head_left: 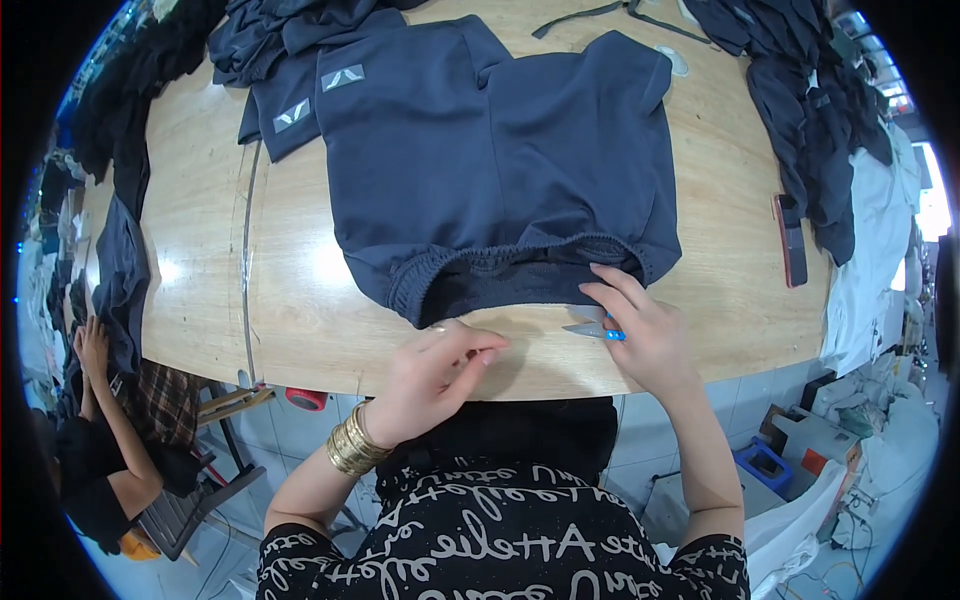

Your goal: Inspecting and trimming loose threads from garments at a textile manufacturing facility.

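Observation:
A pair of dark navy shorts [420, 170] lies spread on the table with its gathered elastic waistband [530, 275] toward me, the opening gaping. In my right hand [645, 335] are small thread snips [600, 328] with blue on the handle, blades pointing left. That hand's extended fingers rest at the right part of the waistband's near edge. My left hand [435, 375], a gold bangle stack at its wrist, is just below the waistband's left part. Its thumb and index finger are pinched together; whatever may be between them is too small to make out.
More dark garments [290, 40] are heaped at the far left. A dark pile [800, 120] and a phone [790, 240] occupy the right side. A dark strap [600, 12] lies at the far edge. Another person's hands [92, 350] work on dark cloth at the left.

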`<state>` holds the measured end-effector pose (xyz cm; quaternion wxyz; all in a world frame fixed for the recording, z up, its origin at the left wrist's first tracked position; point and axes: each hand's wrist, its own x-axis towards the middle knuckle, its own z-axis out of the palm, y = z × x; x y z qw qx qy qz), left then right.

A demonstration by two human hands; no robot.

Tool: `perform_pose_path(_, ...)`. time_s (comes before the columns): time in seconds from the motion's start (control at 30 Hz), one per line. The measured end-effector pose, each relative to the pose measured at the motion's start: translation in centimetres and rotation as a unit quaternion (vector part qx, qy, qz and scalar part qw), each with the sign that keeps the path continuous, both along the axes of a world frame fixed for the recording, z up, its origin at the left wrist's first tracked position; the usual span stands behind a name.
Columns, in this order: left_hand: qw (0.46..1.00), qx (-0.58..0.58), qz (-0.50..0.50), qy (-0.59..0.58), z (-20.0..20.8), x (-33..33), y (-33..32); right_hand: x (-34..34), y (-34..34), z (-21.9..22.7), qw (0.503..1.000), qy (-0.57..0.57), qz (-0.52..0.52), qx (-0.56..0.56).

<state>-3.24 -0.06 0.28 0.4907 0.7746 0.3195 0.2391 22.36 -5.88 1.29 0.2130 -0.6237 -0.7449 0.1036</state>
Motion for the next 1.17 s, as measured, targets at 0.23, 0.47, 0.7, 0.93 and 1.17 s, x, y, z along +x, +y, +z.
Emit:
perform_pose_path(0.23,0.959,0.229,0.091,0.141,0.5,-0.1,2.7,0.4,-1.6,-0.1,0.997,-0.011,0.019,-0.073)
perform_pose_path(0.47,0.972,0.169,-0.003,0.161,0.4,-2.5,1.1,4.1,-0.2,2.0,0.91,0.267,-0.316,-0.022)
perform_pose_path(0.7,0.962,0.184,0.177,0.1,-0.7,-4.5,2.8,3.8,0.9,1.3,0.947,0.198,-0.159,-0.2)
perform_pose_path(0.93,0.88,0.221,0.374,0.191,-6.4,-10.6,6.6,3.4,3.5,11.7,0.759,0.594,-0.188,-0.19)
perform_pose_path(1.17,0.882,0.22,0.363,0.204,-6.0,-9.9,6.8,19.0,5.0,21.9,0.713,0.622,-0.218,0.239)
